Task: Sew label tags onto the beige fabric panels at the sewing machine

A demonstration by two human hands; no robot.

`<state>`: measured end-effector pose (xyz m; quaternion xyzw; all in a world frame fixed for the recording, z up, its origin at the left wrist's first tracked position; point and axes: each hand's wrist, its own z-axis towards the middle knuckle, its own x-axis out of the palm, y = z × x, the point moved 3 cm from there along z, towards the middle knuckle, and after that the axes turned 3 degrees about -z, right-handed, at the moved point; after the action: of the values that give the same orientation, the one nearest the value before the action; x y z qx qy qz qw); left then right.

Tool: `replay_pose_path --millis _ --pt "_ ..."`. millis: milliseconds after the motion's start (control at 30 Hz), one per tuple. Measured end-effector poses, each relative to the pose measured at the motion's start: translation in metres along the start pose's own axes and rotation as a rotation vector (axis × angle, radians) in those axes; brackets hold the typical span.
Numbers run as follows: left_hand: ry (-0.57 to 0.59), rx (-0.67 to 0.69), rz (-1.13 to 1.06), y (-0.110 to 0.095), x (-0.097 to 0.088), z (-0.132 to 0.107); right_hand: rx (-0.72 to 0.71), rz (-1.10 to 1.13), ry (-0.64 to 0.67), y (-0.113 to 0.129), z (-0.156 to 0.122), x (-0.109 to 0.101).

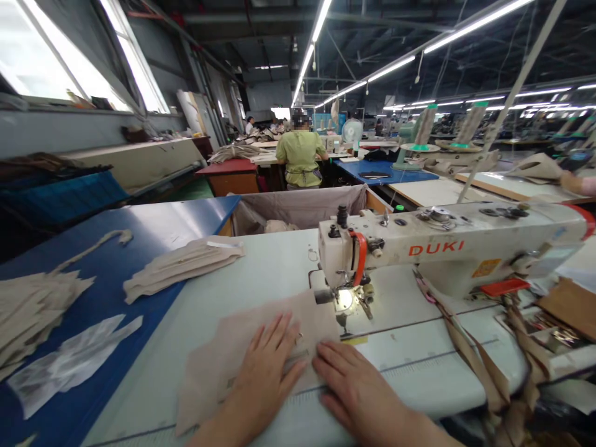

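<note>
A beige fabric piece (209, 354) lies flat on the pale bed of a sewing machine (437, 248), its far right edge close to the lit needle area (345, 301). Spread over the middle of the fabric, my left hand (267, 360) presses down with its fingers stretched out. My right hand (349, 379) rests flat at the fabric's right edge, fingers extended, just in front of the presser foot. Below my left fingers a slot-like mark shows in the cloth. Part of the fabric is hidden under both hands.
Left on the blue table (186, 217) are stacked beige pieces (181, 264), more cut pieces (37, 310) and a translucent sheet (69, 357). Fabric straps (470, 354) hang at the right. A cloth-lined bin (302, 208) stands behind the machine; a person (300, 155) sits beyond.
</note>
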<state>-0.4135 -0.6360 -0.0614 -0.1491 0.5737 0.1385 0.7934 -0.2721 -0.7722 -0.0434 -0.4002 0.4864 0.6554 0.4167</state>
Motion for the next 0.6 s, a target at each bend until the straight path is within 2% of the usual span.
replay_pose_path --millis 67,133,200,300,367,433,500,600 --pt "-0.078 0.023 -0.001 0.008 -0.014 -0.013 -0.028 -0.058 -0.004 -0.005 -0.006 0.007" --pt "-0.132 -0.019 -0.021 0.029 -0.032 -0.029 -0.095 -0.106 -0.086 -0.013 -0.012 0.011" --pt "-0.186 -0.153 -0.027 0.066 -0.053 -0.047 -0.158 -0.118 -0.196 -0.024 -0.015 0.013" --pt "-0.24 -0.44 0.03 0.138 -0.089 -0.081 -0.188 -0.12 -0.307 -0.038 -0.015 0.014" --pt "-0.235 -0.622 0.088 0.183 -0.109 -0.103 -0.235 -0.17 -0.357 -0.041 -0.014 0.014" --pt "-0.178 -0.736 0.125 0.215 -0.12 -0.118 -0.301 -0.246 -0.392 -0.04 -0.013 0.013" --pt "-0.079 -0.754 0.123 0.231 -0.122 -0.123 -0.347 -0.311 -0.424 -0.039 -0.011 0.012" --pt "0.038 -0.681 0.097 0.232 -0.115 -0.117 -0.356 -0.359 -0.44 -0.038 -0.009 0.01"
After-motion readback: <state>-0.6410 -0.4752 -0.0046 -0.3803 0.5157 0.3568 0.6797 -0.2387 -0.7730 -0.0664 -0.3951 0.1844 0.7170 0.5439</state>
